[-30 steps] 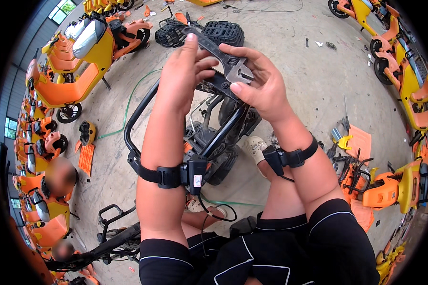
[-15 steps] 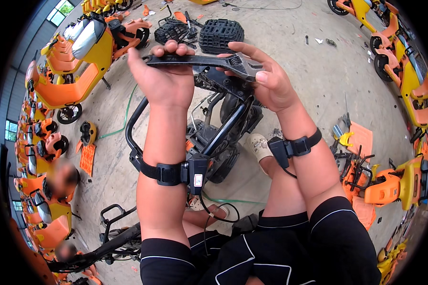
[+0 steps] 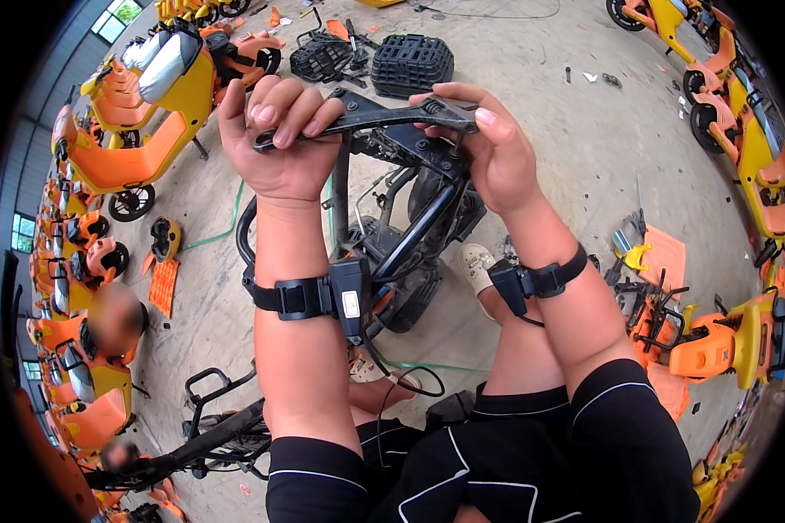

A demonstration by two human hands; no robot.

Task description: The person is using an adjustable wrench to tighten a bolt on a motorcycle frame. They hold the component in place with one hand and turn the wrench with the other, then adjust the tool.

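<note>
A dark adjustable wrench (image 3: 379,116) spans the gap between my hands above a stripped black scooter frame (image 3: 429,218). My left hand (image 3: 290,166) is closed on the handle end, fingers curled over it from above. At the jaw end, my right hand (image 3: 501,161) grips the wrench head between thumb and forefinger. Just under the jaws, a bolt (image 3: 456,146) stands up from the frame's flat black bracket (image 3: 427,150). The jaws sit at the bolt's top; whether they are seated around it I cannot tell. Straps with black boxes circle both forearms.
Black baskets (image 3: 412,65) lie on the floor beyond the frame. Yellow and orange scooters (image 3: 148,122) line the left, more (image 3: 750,139) the right. Loose orange panels (image 3: 663,257) and parts lie at right. A black tubular frame (image 3: 209,444) is at lower left.
My left fingers have curled over the handle, where the palm lay open under it before. The handle end has dropped slightly, and the wrench head has turned flatter over the bolt.
</note>
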